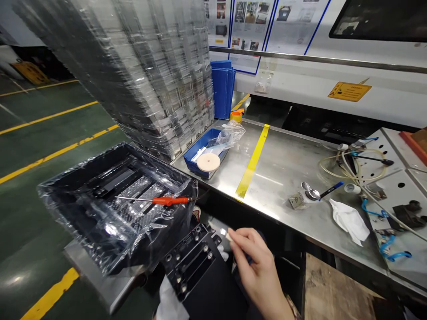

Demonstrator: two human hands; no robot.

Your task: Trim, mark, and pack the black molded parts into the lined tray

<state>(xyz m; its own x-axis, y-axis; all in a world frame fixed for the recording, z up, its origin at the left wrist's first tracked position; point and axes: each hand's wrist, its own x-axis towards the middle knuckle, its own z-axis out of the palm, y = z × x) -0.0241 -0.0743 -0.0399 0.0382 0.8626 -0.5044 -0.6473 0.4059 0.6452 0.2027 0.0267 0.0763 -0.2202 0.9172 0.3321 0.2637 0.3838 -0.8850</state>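
My right hand (255,262) is bare and pinches a small white piece (228,236) between thumb and fingertips, near the upper right edge of a black part (207,284). That black part has slots and several round metal studs or holes at its upper end. My left hand (171,300), in a white glove, holds the part from its left side and from below; most of its fingers are hidden behind it. Left of the part, a red-handled tool (170,201) with a thin metal shaft lies across a plastic-lined black bin (113,262).
Stacked clear trays (160,80) rise behind the bin. On the metal table (280,155) are a blue box (196,149) with a round beige disc (208,162), a white cloth (348,220), a blue marker (331,190) and tubing. A wooden board (333,289) is at lower right.
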